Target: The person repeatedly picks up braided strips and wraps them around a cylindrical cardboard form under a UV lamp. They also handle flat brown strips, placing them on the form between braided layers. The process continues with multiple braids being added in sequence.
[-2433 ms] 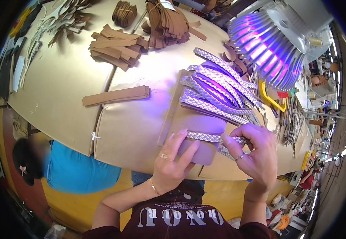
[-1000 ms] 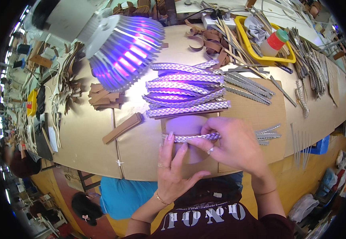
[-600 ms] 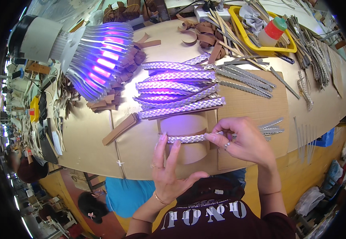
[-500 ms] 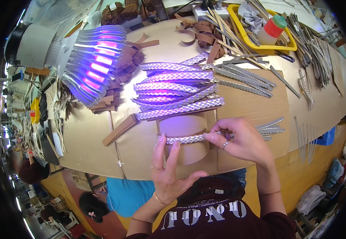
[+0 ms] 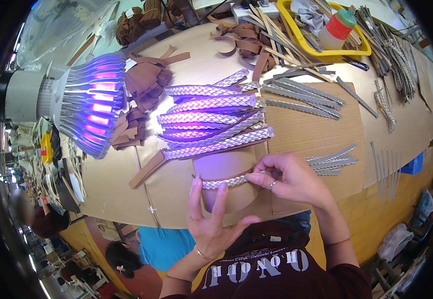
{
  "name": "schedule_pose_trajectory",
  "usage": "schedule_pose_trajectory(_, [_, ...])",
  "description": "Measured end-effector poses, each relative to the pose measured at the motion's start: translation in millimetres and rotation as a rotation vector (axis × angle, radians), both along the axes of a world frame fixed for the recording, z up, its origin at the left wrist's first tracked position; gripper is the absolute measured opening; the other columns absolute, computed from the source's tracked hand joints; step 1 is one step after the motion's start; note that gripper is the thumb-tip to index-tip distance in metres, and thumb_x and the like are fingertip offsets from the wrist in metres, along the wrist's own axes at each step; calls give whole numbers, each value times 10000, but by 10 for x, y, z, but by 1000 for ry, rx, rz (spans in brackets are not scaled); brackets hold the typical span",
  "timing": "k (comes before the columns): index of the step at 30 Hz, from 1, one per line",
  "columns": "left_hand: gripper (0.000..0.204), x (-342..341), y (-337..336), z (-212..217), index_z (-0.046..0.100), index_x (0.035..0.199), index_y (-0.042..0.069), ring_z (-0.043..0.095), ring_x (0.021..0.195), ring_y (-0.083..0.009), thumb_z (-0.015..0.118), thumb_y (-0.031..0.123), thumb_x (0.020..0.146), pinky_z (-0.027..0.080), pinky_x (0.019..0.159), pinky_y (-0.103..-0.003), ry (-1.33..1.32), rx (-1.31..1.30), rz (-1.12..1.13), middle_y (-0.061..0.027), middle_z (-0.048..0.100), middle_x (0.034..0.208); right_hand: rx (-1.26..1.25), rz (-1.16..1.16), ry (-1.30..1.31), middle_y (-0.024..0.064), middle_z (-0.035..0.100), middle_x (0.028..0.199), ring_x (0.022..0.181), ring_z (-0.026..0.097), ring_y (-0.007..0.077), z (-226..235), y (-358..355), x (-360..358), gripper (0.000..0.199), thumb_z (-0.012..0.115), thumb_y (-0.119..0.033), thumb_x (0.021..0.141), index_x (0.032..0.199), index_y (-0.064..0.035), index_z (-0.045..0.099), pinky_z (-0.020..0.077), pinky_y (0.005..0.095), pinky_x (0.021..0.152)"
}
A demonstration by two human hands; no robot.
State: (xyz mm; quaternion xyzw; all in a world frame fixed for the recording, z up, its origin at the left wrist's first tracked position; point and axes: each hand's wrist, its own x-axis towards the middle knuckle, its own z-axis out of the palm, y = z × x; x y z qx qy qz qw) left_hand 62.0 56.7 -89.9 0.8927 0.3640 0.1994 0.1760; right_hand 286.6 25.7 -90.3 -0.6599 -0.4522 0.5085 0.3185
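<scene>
A short silvery braided strip (image 5: 230,182) with a brown strap behind it lies across a tan curved form (image 5: 229,199) near the table's front edge. Two outstretched fingertips of my left hand (image 5: 207,233) rest on the strip's left end, the thumb held apart. At its right end, the thumb and index finger of my right hand (image 5: 296,180) pinch the strip. Just beyond the form is a stack of similar braided straps (image 5: 216,124), lit purple on the left. Brown strap ends (image 5: 147,169) stick out from the stack's lower left.
A large lamp (image 5: 89,104) glows purple at the left, beside piled brown strips (image 5: 146,82). Cardboard (image 5: 321,139) bears grey braided strips (image 5: 333,160). A yellow tray (image 5: 363,51) with a bottle (image 5: 337,30) stands far right. Another person in blue (image 5: 169,244) is beyond the front edge.
The whole view has shifted slightly, with the lamp now farther left. Both hands keep their places on the strip, which tilts a little more, its right end higher.
</scene>
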Motion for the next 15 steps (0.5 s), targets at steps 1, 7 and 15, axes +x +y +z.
schedule_pose_trajectory(1, [891,14,-7,3,535,1371,100,459,1276,-464,831,562,669,467,1005,-513,12,14,4,-315,365,1410,9,8,0,36,605,626,562,521,85,-24,-1,1,332,728,-329,892,884,2,706,402,272,523])
schedule_pose_trajectory(7, [830,98,-31,-26,589,1333,127,493,1228,-488,822,573,673,512,943,-511,92,120,32,-350,388,1376,-130,-88,274,-33,616,669,606,505,23,-263,8,-26,281,765,-272,878,838,-6,682,383,220,538])
schedule_pose_trajectory(15, [774,110,-61,-90,618,1299,132,494,1223,-508,816,568,691,521,932,-524,97,161,69,-360,386,1375,-47,-248,497,-56,520,581,538,423,27,-458,-37,-107,361,812,-331,827,712,-41,630,327,226,482])
